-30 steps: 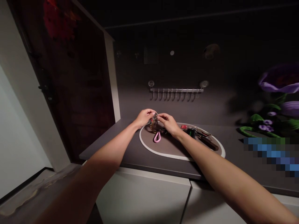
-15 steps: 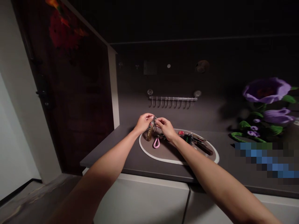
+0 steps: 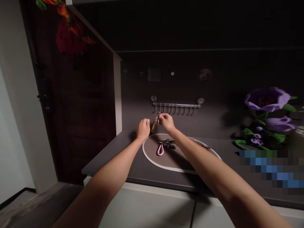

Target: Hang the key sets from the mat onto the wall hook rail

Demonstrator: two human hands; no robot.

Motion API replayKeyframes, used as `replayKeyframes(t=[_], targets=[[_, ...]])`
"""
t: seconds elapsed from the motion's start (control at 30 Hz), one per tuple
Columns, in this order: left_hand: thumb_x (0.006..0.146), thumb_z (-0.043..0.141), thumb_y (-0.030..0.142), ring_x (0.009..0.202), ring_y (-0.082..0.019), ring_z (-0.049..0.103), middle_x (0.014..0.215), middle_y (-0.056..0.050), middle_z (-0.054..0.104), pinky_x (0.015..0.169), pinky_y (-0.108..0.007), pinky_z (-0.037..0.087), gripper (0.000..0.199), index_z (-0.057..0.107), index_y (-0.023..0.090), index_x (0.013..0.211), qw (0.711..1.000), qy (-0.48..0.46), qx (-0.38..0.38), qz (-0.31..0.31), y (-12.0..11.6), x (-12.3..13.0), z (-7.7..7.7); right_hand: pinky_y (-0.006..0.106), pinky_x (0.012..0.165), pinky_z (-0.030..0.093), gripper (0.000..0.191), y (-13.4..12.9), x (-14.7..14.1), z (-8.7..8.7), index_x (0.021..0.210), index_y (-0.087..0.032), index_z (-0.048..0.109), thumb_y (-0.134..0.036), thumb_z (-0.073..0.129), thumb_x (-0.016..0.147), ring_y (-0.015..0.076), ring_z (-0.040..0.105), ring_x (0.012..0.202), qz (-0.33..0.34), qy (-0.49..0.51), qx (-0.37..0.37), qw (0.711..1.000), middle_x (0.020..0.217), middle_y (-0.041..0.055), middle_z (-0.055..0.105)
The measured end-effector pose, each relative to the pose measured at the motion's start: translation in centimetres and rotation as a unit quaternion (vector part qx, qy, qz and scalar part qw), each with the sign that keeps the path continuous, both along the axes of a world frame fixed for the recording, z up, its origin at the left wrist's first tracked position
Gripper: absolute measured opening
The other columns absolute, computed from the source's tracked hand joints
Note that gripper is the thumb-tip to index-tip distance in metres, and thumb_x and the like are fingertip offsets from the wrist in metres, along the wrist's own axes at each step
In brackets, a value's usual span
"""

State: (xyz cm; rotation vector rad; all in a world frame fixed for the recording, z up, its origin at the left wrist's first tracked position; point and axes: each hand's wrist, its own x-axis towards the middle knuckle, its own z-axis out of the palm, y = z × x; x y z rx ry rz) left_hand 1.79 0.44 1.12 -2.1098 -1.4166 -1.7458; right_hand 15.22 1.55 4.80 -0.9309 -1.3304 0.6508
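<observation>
Between the thumb and fingers of my right hand (image 3: 167,123) is a bunch of keys on a metal ring (image 3: 158,114). A brown tag (image 3: 154,124) with "LOVE" on it hangs from that ring. The ring is just below the left part of a clear hook rail (image 3: 177,105) on the wall; I cannot tell whether it touches a hook. My left hand (image 3: 143,129) is to the left of the tag, apart from it, its fingers curled in with nothing visible in them. Below lies another key bunch (image 3: 169,143) with a pink loop strap (image 3: 161,149).
An oval mat (image 3: 152,161) with a pale rim lies on the dark counter (image 3: 114,158). More metal items (image 3: 201,145) on it are partly behind my right forearm. Purple flowers (image 3: 267,98) stand at right. A dark door (image 3: 87,120) is at left; a cabinet (image 3: 201,25) overhangs the wall.
My left hand has come off the ring and moved a little left. My right hand alone now holds the keys, raised closer to the hook rail. The view has tilted slightly upward.
</observation>
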Motion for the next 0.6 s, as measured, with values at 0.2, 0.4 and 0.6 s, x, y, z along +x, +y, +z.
replayKeyframes(t=[0.2, 0.4, 0.6], targets=[[0.089, 0.026, 0.030, 0.076, -0.017, 0.054, 0.079, -0.007, 0.059, 0.068, -0.028, 0.037, 0.030, 0.051, 0.019, 0.075, 0.999, 0.035, 0.002, 0.034, -0.1, -0.2, -0.2, 0.020, 0.052, 0.047, 0.011, 2.6, -1.3, 2.3, 0.078, -0.014, 0.054, -0.022, 0.047, 0.077, 0.0086, 0.055, 0.055, -0.064, 0.017, -0.023, 0.998, 0.069, 0.0023, 0.060], [0.089, 0.025, 0.030, 0.074, -0.017, 0.054, 0.083, -0.008, 0.059, 0.065, -0.027, 0.035, 0.031, 0.052, 0.019, 0.078, 0.995, 0.083, -0.011, 0.051, -0.5, 0.0, -0.2, 0.021, 0.053, 0.049, 0.012, 4.4, -2.4, 2.9, 0.080, -0.012, 0.060, -0.018, 0.049, 0.077, 0.0086, 0.057, 0.052, -0.095, 0.073, -0.058, 0.991, 0.069, 0.0048, 0.063], [0.090, 0.023, 0.030, 0.077, -0.016, 0.055, 0.088, -0.007, 0.060, 0.065, -0.026, 0.034, 0.032, 0.053, 0.019, 0.083, 0.988, 0.120, -0.047, 0.083, -1.3, 0.3, 0.2, 0.018, 0.046, 0.047, 0.012, 5.1, -2.8, 2.4, 0.073, -0.010, 0.063, -0.012, 0.051, 0.072, 0.0075, 0.054, 0.046, -0.141, 0.082, -0.074, 0.984, 0.062, 0.0035, 0.061]])
